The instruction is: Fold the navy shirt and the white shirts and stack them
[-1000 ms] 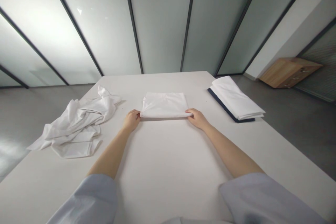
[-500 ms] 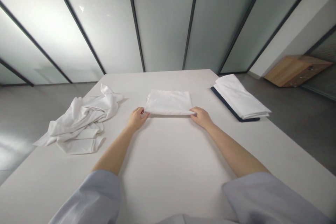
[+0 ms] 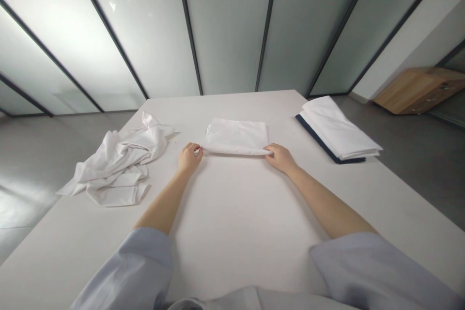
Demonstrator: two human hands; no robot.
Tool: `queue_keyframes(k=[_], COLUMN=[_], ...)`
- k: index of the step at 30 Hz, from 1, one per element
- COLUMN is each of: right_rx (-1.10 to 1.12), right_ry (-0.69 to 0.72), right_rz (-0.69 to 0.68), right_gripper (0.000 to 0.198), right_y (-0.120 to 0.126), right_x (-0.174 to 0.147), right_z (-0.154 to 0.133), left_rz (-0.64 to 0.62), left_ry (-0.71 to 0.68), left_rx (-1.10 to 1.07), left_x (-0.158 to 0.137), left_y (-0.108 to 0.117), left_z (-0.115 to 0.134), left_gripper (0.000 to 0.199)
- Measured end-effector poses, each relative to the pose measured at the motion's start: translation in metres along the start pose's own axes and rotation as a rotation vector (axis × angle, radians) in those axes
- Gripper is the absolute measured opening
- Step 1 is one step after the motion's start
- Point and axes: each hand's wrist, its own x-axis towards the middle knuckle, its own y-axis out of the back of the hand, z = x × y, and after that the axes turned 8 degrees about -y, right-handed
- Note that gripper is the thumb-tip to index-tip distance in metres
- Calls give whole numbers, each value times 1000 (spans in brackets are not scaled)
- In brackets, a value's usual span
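A folded white cloth [image 3: 238,136] lies flat in the middle of the table, its long near edge facing me. My left hand [image 3: 189,157] is closed in a pinch at the near left corner of this cloth. At the near right corner, my right hand [image 3: 280,158] grips the edge between thumb and fingers, with part of the fingers hidden. To the left of my left hand lies a crumpled heap of white fabric [image 3: 119,162], loose and unfolded.
On the right side of the white table [image 3: 240,213], a stack of folded white cloth [image 3: 339,128] rests on a dark navy piece [image 3: 319,141]. Frosted glass panels [image 3: 228,29] stand beyond the far edge. A wooden cabinet [image 3: 417,89] is on the floor at the right.
My left hand has shifted slightly at the left corner, its fingers drawn closer together. My right hand keeps its grip. The whole view has moved a little with my head.
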Motion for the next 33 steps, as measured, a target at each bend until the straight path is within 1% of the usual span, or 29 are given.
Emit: queue_keyframes(k=[4,6,8,10,12,13,14,15,16,18,19,20,21,23,25,26,27,29,31,33], right_rx=[0,8,28,61,101,123,149,179,214,293,334,377,424,531,630,671,706,761,787,757], right_ry=[6,10,12,12,16,17,16,10,-4,-60,-97,-134,-170,-232,-292,-321,-346,-378,-380,-360], right_rz=[-5,-4,-5,-7,-8,-7,-7,-13,-26,-61,-78,-89,-95,-107,-120,-128,-138,-164,-194,-218], right_gripper=[24,23,23,22,23,23,24,25,26,29,31,32,32,30,24,21,19,18,20,23], right_y=[1,1,0,0,-1,-1,-2,-2,-2,-2,-1,-1,0,2,4,6,7,10,13,13], right_x=[0,0,0,0,0,0,0,0,-1,-1,-2,-2,-2,-1,1,1,2,2,2,0], right_z=[0,0,0,2,3,4,4,4,4,4,3,3,2,2,3,3,3,3,3,3], left_rz=[21,35,31,17,28,43,51,45,20,-70,-121,-165,-200,-236,-233,-229,-227,-238,-261,-291], left_ry=[-43,-20,67,185,250,238,192,116,20,-170,-237,-276,-285,-237,-171,-161,-173,-241,-302,-305], left_rx=[-65,-144,-268,-392,-456,-461,-448,-420,-380,-280,-231,-189,-159,-129,-117,-110,-102,-97,-128,-201], left_x=[1,3,6,8,9,8,7,5,3,-1,-2,-3,-4,-4,-3,-2,0,4,8,11], left_y=[0,-1,-4,-7,-8,-8,-8,-7,-7,-7,-7,-8,-8,-9,-9,-9,-9,-9,-10,-9], left_z=[0,-2,-6,-12,-19,-21,-23,-24,-23,-20,-17,-15,-13,-12,-14,-15,-17,-18,-18,-16], left_gripper=[26,25,23,24,23,23,25,32,43,62,66,66,65,65,69,72,75,77,71,62])
